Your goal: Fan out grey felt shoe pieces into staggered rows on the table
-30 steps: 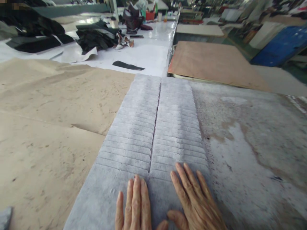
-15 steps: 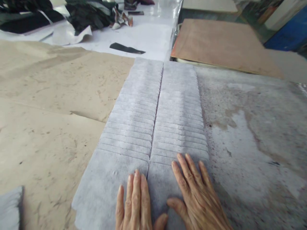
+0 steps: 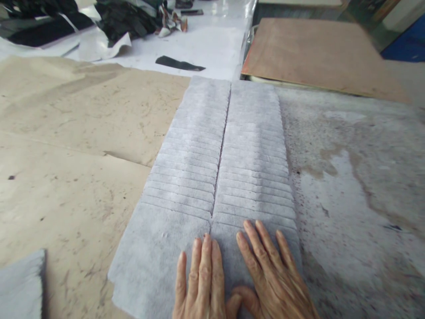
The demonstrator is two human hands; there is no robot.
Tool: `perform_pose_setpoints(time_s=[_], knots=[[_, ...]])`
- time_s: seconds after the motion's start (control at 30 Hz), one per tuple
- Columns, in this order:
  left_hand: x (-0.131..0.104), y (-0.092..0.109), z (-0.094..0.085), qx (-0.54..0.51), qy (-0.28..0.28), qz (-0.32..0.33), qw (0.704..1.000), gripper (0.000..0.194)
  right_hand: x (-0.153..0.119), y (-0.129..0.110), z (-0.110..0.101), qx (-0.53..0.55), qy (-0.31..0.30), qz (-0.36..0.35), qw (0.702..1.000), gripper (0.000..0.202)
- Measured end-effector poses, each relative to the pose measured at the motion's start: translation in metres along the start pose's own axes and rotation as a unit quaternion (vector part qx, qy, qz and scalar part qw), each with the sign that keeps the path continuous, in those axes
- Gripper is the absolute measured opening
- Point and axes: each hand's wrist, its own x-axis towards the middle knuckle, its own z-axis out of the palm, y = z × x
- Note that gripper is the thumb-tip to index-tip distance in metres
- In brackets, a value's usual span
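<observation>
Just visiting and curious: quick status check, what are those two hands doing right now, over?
Left hand and right hand flat, open, pressing grey felt pieces laid in two overlapping rows. Brown paper alongside, left. Nothing on top of the rows.

A single head-worn view looks forward and steeply down from close above the counter [image 3: 348, 186], with the left grip [image 3: 202, 283] and right grip [image 3: 270, 277] at the bottom edge just below the lens, and the far counter beyond them running to the upper edge.
</observation>
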Motion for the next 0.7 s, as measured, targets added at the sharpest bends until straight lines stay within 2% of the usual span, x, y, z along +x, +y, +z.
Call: perform_pose_setpoints(time_s=[0.17, 0.37, 0.47, 0.53, 0.7], knots=[[0.007, -0.009, -0.001, 0.025, -0.014, 0.077, 0.997, 0.074, -0.001, -0.001, 0.0, 0.007, -0.002, 0.004, 1.0, 0.062], [0.006, -0.012, 0.004, 0.011, -0.016, 0.079, 0.997, 0.086, 0.001, -0.002, -0.003, -0.001, -0.01, 0.001, 1.0, 0.067], [0.005, -0.011, 0.005, 0.012, -0.013, 0.089, 0.996, 0.088, -0.004, 0.002, -0.007, -0.015, -0.007, 0.022, 1.0, 0.066], [0.005, -0.008, 0.006, 0.008, -0.013, 0.077, 0.997, 0.084, -0.011, 0.007, -0.01, -0.028, -0.004, 0.044, 0.999, 0.061], [0.004, 0.003, 0.008, -0.022, -0.002, -0.007, 1.0, 0.069, -0.025, 0.02, -0.015, -0.006, 0.021, 0.071, 0.997, 0.05]])
